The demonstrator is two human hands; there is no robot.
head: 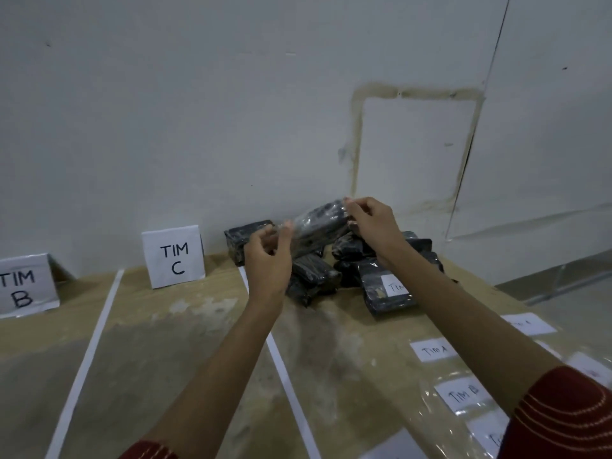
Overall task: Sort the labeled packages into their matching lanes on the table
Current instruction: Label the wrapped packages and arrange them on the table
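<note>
A black, plastic-wrapped package (pixel 318 225) is held in the air above a pile of similar black packages (pixel 351 266) at the back of the table. My left hand (pixel 266 260) pinches the clear wrap at its lower left end. My right hand (pixel 371 223) pinches its upper right end. One package in the pile shows a white label (pixel 395 286) reading "TIM"; the rest of that label is hidden by my right arm. Standing cards "TIM C" (pixel 175 256) and "TIM B" (pixel 25 286) mark lanes to the left.
White tape strips (pixel 89 352) (pixel 284 376) divide the tan table (pixel 185 342) into lanes. Loose paper labels such as "Tim A" (pixel 433 350) and "Tim B" (pixel 462 394) lie under clear film at the right. A white wall rises right behind the pile.
</note>
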